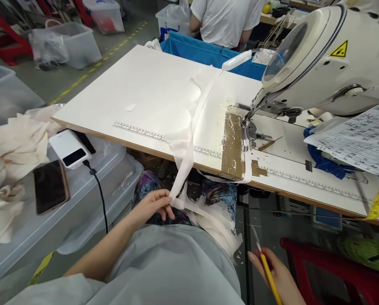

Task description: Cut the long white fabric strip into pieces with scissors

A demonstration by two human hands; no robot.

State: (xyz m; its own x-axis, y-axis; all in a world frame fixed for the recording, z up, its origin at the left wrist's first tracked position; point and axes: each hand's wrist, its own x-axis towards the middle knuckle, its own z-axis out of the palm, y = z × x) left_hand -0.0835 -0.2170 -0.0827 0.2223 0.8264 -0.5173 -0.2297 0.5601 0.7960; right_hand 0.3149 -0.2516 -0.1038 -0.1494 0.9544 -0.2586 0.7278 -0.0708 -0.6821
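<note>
My left hand (154,205) pinches the end of a pale, sheer fabric strip (180,167) over my lap. From there the strip runs up across the table's front edge onto the white tabletop, with scalloped shapes along its upper part. More pale strips (213,220) lie heaped on my lap, beside the left hand. Low at the right, away from the fabric, my right hand (275,271) is closed around a slim yellow-handled tool (270,275) with a thin metal tip pointing up. Its exact kind is not clear. The sewing machine (304,63) stands above, right of the strip.
Brown tape (233,146) covers the table by the needle. A blue cloth bin (192,46) stands behind the table, near a person in a white shirt (227,21). At left, a phone (51,186) and white power bank (70,148) rest on a plastic box. A red stool (335,267) is lower right.
</note>
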